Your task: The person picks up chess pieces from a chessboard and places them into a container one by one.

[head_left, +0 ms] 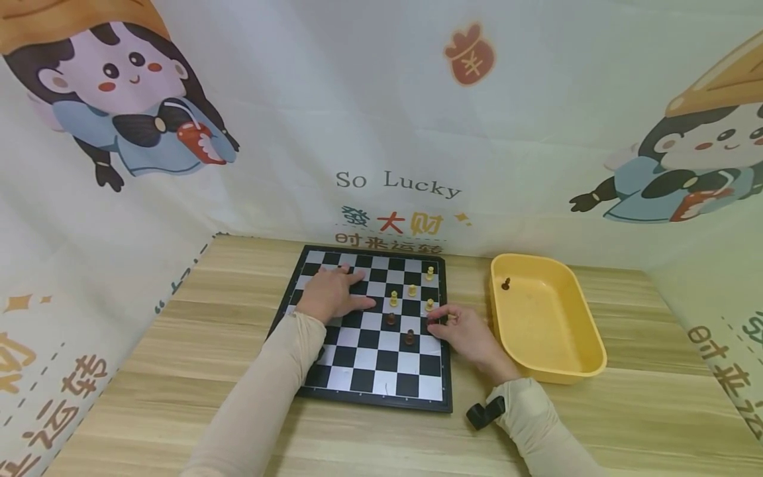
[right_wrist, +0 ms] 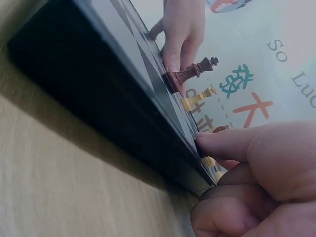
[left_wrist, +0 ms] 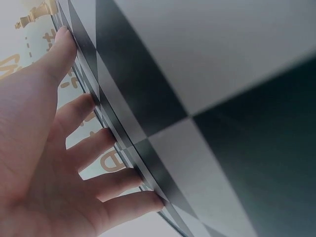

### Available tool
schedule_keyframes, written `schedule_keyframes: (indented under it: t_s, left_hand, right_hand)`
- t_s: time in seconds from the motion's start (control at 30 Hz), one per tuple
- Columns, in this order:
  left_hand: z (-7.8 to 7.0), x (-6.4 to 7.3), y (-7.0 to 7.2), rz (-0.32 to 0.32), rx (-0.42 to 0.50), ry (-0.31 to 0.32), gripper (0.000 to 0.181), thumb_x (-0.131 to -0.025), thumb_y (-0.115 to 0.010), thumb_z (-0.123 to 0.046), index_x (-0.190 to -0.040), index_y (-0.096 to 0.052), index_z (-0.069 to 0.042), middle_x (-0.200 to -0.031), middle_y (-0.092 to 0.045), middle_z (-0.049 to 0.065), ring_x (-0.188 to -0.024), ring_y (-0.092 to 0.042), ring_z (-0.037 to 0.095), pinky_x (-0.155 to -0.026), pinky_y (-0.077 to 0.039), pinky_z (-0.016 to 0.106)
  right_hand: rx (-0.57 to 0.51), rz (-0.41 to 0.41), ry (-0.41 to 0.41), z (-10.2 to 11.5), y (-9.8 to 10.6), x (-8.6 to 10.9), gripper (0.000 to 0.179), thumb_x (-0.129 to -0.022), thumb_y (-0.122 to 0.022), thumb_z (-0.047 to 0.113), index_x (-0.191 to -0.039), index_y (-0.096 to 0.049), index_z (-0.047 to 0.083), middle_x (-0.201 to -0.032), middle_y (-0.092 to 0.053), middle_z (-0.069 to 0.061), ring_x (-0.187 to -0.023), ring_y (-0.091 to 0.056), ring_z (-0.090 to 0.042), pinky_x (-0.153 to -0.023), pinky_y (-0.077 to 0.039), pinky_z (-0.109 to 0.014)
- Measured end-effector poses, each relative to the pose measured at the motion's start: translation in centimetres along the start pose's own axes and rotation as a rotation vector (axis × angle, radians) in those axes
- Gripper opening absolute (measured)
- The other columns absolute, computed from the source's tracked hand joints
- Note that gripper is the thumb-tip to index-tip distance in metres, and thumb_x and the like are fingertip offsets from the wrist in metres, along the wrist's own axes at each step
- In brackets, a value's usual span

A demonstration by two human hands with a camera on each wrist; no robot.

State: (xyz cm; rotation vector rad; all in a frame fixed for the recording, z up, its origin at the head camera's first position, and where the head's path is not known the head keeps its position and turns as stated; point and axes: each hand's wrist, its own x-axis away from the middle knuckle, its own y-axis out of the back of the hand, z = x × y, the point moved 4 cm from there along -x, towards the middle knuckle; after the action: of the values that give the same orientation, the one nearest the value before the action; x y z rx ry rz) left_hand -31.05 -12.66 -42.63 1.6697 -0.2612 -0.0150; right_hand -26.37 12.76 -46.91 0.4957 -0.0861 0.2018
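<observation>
A black-and-white chessboard (head_left: 356,358) lies on the table with several chess pieces upright on its right half. My left hand (head_left: 330,295) rests on the far left part of the board, its fingers (left_wrist: 106,185) spread and their tips on the squares. Near the board's right edge my right hand (head_left: 467,331) pinches a dark brown chess piece (head_left: 432,321) between thumb and forefinger, mostly hiding it. A dark king (right_wrist: 190,74) stands close by, and another dark piece (head_left: 391,318) is left of it. Light yellow pieces, among them a king (head_left: 393,298), stand farther back.
A yellow plastic bin (head_left: 545,324) sits on the wooden table (head_left: 632,397) right of the board. Inside it, at the far left corner, lies a small dark chess piece (head_left: 506,283). A printed cloth (head_left: 286,132) hangs behind and at both sides.
</observation>
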Motion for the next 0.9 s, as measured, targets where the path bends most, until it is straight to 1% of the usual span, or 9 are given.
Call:
schedule_keyframes:
  t_s: [0.07, 0.23, 0.4, 0.5, 0.6, 0.73, 0.9]
  left_hand:
    - [-0.02, -0.03, 0.05, -0.001, -0.003, -0.002, 0.079, -0.091, -0.061, -0.067, -0.156, -0.044, -0.025, -0.163, -0.039, 0.018, -0.149, -0.037, 0.048, -0.124, -0.034, 0.056]
    - [0.03, -0.07, 0.01, -0.002, 0.000, 0.000, 0.079, -0.091, -0.062, -0.067, -0.155, -0.045, -0.025, -0.163, -0.038, 0.018, -0.149, -0.036, 0.048, -0.124, -0.034, 0.056]
    - [0.02, -0.12, -0.15, 0.000, 0.007, 0.005, 0.079, -0.090, -0.062, -0.067, -0.155, -0.045, -0.025, -0.163, -0.039, 0.018, -0.149, -0.036, 0.048, -0.124, -0.034, 0.057]
    - [0.03, -0.12, -0.16, -0.003, 0.006, 0.006, 0.079, -0.090, -0.062, -0.067, -0.155, -0.045, -0.026, -0.163, -0.039, 0.018, -0.148, -0.036, 0.051, -0.122, -0.037, 0.058]
    - [0.04, -0.11, -0.12, -0.009, 0.002, 0.001, 0.079, -0.090, -0.062, -0.067, -0.155, -0.045, -0.026, -0.162, -0.039, 0.018, -0.148, -0.037, 0.050, -0.123, -0.036, 0.057]
    - [0.06, -0.11, -0.11, -0.015, -0.003, -0.007, 0.079, -0.090, -0.062, -0.067, -0.155, -0.046, -0.025, -0.162, -0.040, 0.018, -0.148, -0.038, 0.049, -0.123, -0.036, 0.057]
    - [0.15, -0.20, -0.25, -0.007, 0.004, -0.001, 0.079, -0.090, -0.062, -0.067, -0.155, -0.045, -0.025, -0.162, -0.039, 0.018, -0.148, -0.037, 0.050, -0.123, -0.036, 0.058]
  right_hand:
    - [0.001, -0.011, 0.006, -0.03, 0.01, -0.09, 0.021, -0.092, -0.072, 0.012, -0.112, -0.074, 0.007, -0.126, -0.071, -0.015, -0.067, -0.053, -0.012, -0.061, -0.042, -0.020]
    - [-0.002, -0.025, 0.017, -0.04, -0.07, -0.14, 0.020, -0.092, -0.072, 0.012, -0.111, -0.075, 0.007, -0.128, -0.071, -0.015, -0.071, -0.056, -0.013, -0.065, -0.045, -0.021]
    - [0.000, -0.036, 0.023, -0.15, -0.16, -0.16, 0.019, -0.092, -0.073, 0.012, -0.110, -0.076, 0.009, -0.129, -0.071, -0.014, -0.080, -0.060, -0.013, -0.070, -0.047, -0.021]
    - [0.010, -0.040, 0.028, -0.07, -0.12, -0.13, 0.018, -0.092, -0.073, 0.013, -0.110, -0.076, 0.010, -0.129, -0.071, -0.013, -0.084, -0.061, -0.014, -0.073, -0.047, -0.022]
    - [0.011, -0.037, 0.028, 0.05, -0.08, -0.09, 0.018, -0.092, -0.073, 0.014, -0.109, -0.076, 0.010, -0.128, -0.072, -0.012, -0.087, -0.060, -0.015, -0.075, -0.046, -0.023]
    - [0.007, -0.032, 0.022, 0.15, -0.06, -0.06, 0.018, -0.092, -0.074, 0.016, -0.110, -0.076, 0.011, -0.127, -0.072, -0.012, -0.080, -0.056, -0.015, -0.072, -0.043, -0.023]
    - [0.018, -0.027, 0.013, 0.43, 0.06, 0.05, 0.020, -0.092, -0.074, 0.017, -0.111, -0.075, 0.011, -0.123, -0.073, -0.011, -0.066, -0.048, -0.014, -0.063, -0.039, -0.023]
